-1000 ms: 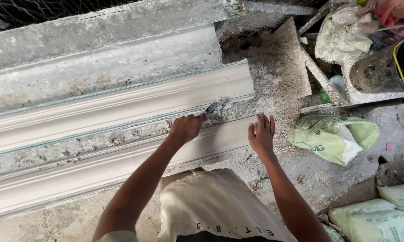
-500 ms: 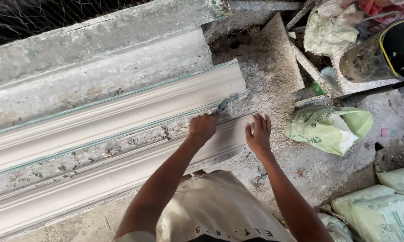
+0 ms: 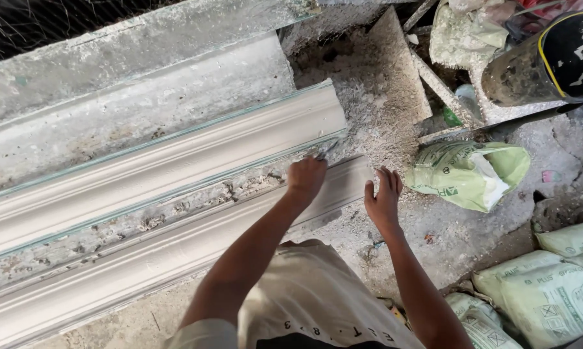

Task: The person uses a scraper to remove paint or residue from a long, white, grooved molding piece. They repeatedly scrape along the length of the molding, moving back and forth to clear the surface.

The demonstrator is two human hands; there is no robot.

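Left grip (image 3: 306, 180) holds scraper (image 3: 327, 150) against moulding (image 3: 175, 161); right hand (image 3: 383, 197) beside.

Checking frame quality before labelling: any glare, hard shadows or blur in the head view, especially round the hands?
Head view: soft, even daylight, no glare, no hard shadows; the long white plaster moulding strip reads sharp. The left hand and its small grey metal tool are slightly soft, and so is the right hand. The top left corner behind the wire mesh is dark; the straight moulding edges show no obvious bending.
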